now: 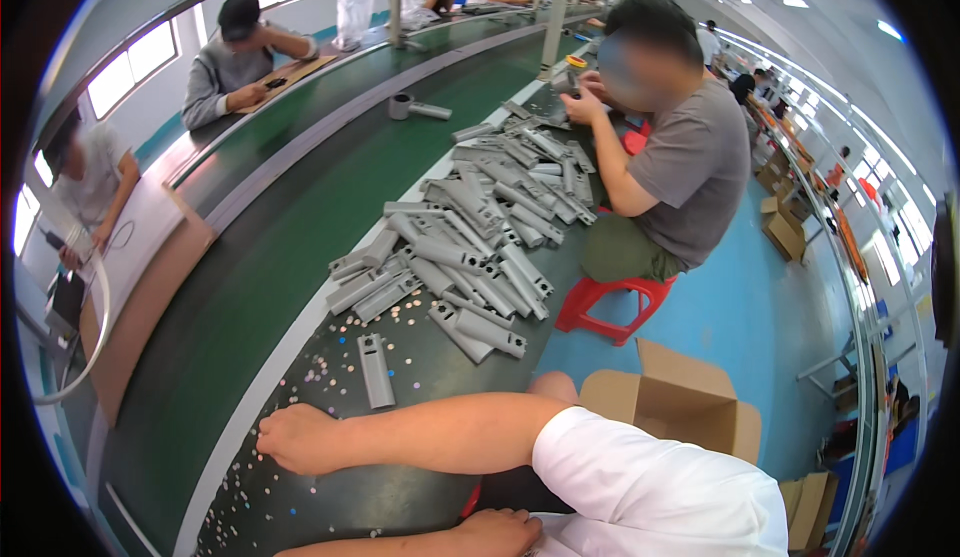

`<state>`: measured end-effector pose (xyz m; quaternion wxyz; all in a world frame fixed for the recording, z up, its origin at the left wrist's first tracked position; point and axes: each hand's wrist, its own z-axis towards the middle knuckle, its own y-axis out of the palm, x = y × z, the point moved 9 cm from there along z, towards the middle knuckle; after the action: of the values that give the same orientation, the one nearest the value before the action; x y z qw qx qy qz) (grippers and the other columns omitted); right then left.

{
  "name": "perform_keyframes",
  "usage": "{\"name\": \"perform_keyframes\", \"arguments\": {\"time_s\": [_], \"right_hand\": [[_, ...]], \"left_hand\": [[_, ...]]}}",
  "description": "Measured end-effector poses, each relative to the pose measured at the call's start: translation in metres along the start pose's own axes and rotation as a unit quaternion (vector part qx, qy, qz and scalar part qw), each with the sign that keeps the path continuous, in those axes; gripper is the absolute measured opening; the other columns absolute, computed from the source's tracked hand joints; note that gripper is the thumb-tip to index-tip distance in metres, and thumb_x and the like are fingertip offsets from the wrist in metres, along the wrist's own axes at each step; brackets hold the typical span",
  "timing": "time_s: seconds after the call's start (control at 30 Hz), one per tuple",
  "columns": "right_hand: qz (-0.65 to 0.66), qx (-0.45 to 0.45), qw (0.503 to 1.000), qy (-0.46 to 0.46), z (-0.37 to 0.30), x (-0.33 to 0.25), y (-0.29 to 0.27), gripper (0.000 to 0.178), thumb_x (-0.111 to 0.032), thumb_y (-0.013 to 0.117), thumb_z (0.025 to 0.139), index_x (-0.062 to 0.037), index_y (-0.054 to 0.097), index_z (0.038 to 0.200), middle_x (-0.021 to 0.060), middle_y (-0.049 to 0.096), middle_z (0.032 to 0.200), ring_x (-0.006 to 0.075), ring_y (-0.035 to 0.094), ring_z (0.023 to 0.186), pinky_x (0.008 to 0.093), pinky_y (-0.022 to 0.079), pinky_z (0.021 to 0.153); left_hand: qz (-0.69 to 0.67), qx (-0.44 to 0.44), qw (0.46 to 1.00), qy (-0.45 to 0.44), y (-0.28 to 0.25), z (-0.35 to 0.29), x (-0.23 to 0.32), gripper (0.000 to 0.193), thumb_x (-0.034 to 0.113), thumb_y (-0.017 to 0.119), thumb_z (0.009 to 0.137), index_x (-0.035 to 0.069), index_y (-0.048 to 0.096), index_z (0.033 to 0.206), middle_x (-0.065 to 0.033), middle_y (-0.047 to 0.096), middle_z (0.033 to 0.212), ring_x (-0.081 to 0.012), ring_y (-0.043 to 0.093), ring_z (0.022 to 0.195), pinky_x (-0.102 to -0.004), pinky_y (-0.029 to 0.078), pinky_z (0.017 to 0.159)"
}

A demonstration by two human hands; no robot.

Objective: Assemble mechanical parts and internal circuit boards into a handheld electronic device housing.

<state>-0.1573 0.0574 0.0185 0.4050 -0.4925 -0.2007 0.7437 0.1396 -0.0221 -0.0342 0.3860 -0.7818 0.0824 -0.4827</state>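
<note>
My right hand [300, 439] reaches left across the dark table, its fingers curled down and closed at the tabletop among small scattered round dots [322, 374]. Whatever is pinched there, if anything, is hidden. Low in the picture my left hand [498, 534] lies close to my white shirt with bent fingers; I cannot make out anything in them. Just beyond my right forearm lies a single grey plastic housing [376, 372], long and trough-shaped. Farther off, a large heap of similar grey housings [470, 232] covers the table.
A green conveyor belt [290, 227] runs along the left, with a grey part having a ring-shaped end [402, 107] on it. To the right, a person on a red stool [615, 307] handles a part. An open cardboard box [690, 407] stands beside me. Other people sit across the belt.
</note>
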Motion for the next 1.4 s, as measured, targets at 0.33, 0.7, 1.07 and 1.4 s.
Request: {"name": "perform_keyframes", "arguments": {"time_s": [0.33, 0.7, 1.07, 1.4], "right_hand": [[0.011, -0.023, 1.000, 0.010, 0.003, -0.002, 0.005, 0.013, -0.014, 0.058, 0.080, -0.0056, 0.067, 0.083, 0.0128, 0.061, 0.083, 0.0323, 0.063, 0.083, 0.0445, 0.050, 0.072], [0.012, -0.048, 0.999, 0.022, 0.004, -0.002, 0.008, 0.018, -0.014, 0.056, 0.082, -0.0068, 0.071, 0.087, 0.0134, 0.064, 0.088, 0.0333, 0.064, 0.086, 0.0465, 0.049, 0.074], [0.019, 0.002, 1.000, -0.003, 0.004, -0.002, 0.006, 0.009, -0.011, 0.058, 0.077, -0.0049, 0.064, 0.076, 0.0121, 0.058, 0.078, 0.0319, 0.061, 0.080, 0.0444, 0.049, 0.069], [0.017, 0.003, 1.000, -0.010, 0.001, -0.007, 0.001, 0.009, -0.013, 0.058, 0.080, -0.0048, 0.063, 0.078, 0.0117, 0.058, 0.081, 0.0313, 0.061, 0.081, 0.0445, 0.049, 0.070]], "left_hand": [[0.017, -0.100, 0.993, -0.058, 0.012, 0.003, -0.006, 0.037, 0.028, 0.044, 0.094, 0.003, 0.056, 0.119, -0.0189, 0.058, 0.119, -0.0335, 0.059, 0.112, -0.0439, 0.050, 0.090], [-0.002, -0.065, 0.997, -0.051, 0.015, 0.002, -0.010, 0.039, 0.031, 0.048, 0.091, 0.002, 0.057, 0.115, -0.0207, 0.059, 0.113, -0.0354, 0.061, 0.108, -0.0463, 0.051, 0.087], [-0.007, -0.056, 0.998, -0.037, 0.014, 0.002, -0.009, 0.039, 0.033, 0.049, 0.091, 0.003, 0.057, 0.114, -0.0198, 0.059, 0.113, -0.0353, 0.061, 0.107, -0.0465, 0.052, 0.084], [-0.009, -0.008, 1.000, -0.012, 0.006, -0.001, -0.001, 0.036, 0.032, 0.050, 0.092, 0.002, 0.058, 0.111, -0.0179, 0.060, 0.107, -0.0345, 0.063, 0.102, -0.0457, 0.053, 0.080]]}}
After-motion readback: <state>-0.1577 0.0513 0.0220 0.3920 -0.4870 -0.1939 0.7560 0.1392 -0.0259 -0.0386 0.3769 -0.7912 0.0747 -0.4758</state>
